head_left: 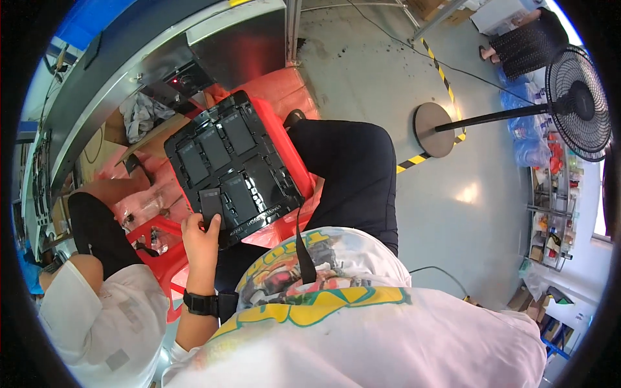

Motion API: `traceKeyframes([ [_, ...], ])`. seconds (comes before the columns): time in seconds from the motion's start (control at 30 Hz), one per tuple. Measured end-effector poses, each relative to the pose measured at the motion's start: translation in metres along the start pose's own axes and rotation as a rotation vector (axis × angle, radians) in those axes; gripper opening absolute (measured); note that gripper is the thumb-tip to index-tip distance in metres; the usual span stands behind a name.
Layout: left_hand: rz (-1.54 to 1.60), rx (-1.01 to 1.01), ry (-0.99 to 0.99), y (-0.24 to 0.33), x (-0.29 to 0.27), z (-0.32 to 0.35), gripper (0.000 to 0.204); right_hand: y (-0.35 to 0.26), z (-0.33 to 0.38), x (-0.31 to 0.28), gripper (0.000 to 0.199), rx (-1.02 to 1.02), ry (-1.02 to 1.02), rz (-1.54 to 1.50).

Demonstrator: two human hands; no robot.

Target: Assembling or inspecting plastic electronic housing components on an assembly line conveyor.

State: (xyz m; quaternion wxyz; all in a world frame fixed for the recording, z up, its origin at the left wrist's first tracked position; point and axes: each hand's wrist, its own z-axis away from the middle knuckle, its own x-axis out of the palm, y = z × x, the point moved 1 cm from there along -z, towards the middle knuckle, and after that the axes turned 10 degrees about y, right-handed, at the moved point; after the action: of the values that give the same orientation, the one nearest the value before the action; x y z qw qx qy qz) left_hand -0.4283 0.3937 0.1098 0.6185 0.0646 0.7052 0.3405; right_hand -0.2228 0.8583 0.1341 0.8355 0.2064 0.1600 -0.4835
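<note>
The left hand (200, 234) is seen closed around the near corner of a black moulded tray (236, 169), with the thumb pressed on a flat dark rectangular piece (211, 202) sitting in the tray's nearest pocket. A black wristband (200, 302) is worn on that forearm. The right hand isn't shown anywhere, so whether it's open or closed can't be told; it's hidden somewhere under the white printed shirt (362, 310) that fills the bottom of the view.

The tray is held tilted over the person's lap, resting against dark trousers (352, 174) on one side and a red plastic stool or crate (284, 97) on the other. Several pockets are laid out in two rows in the tray, and most are filled with similar flat dark slabs. Glare is caught on a couple of them, so finer detail can't be made out.

Further out, a second person in a white top (97, 317) and dark shorts is seated just to the left, next to red plastic bits on the floor. A grey metal machine housing (162, 58) is seen behind the tray. Off to the right, a black pedestal fan (576, 103) is stood on the grey floor (466, 213), by a yellow-and-black striped line (440, 71), with cluttered shelves (550, 220) behind it.
</note>
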Motion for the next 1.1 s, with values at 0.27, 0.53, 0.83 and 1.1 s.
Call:
traceKeyframes([
  [0.27, 0.068, -0.008, 0.001, -0.007, 0.001, 0.003, 0.028, 0.008, -0.007, -0.021, 0.031, -0.338, -0.170, 0.218],
  [0.53, 0.000, 0.032, 0.004, 0.004, -0.003, 0.006, 0.029, -0.040, -0.005, -0.065, 0.031, -0.765, -0.314, 0.538],
  [0.83, 0.058, 0.069, -0.025, 0.013, -0.007, 0.003, 0.031, -0.231, 0.152, -0.170, 0.035, -0.652, -0.691, 0.259],
  [1.1, 0.226, -0.022, 0.084, 0.001, -0.034, -0.016, 0.033, -0.452, 0.355, -0.201, 0.040, -1.848, -0.329, 0.037],
])
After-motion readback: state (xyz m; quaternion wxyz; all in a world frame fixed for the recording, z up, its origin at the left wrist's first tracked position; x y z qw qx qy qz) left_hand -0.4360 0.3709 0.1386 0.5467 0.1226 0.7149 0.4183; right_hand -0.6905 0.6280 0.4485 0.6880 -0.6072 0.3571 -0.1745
